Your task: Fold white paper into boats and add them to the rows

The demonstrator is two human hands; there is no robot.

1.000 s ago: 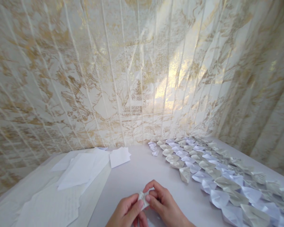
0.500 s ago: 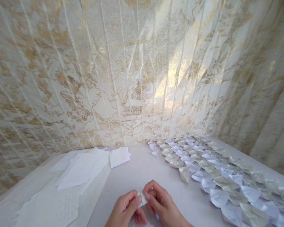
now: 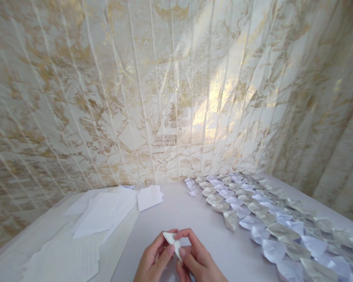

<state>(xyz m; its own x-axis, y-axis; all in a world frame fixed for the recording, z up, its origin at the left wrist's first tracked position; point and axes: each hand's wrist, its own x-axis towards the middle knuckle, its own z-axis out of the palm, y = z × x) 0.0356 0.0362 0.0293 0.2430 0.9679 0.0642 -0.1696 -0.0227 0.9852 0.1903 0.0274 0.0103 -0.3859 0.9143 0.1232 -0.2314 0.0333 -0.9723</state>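
Note:
Low in the middle of the head view, a small folded piece of paper is pinched between both hands above the table. My left hand grips its left side, with the thumb on its face. My right hand holds the right side, the index finger bent over the top edge and the thumb lower down. The paper is off-white, tilted, with a pointed upper left corner. The fingers hide part of it.
Many folded paper boats, white and greyish, stand in rows on the right. Three or so small white folded pieces lie at the back. Loose paper sheets cover the left, beside a small paper stack. A patterned curtain hangs behind the table.
The folded paper has been turned, its pointed corner now up to the left and more of it showing. Both hands shifted their grip slightly. The view tilted a little.

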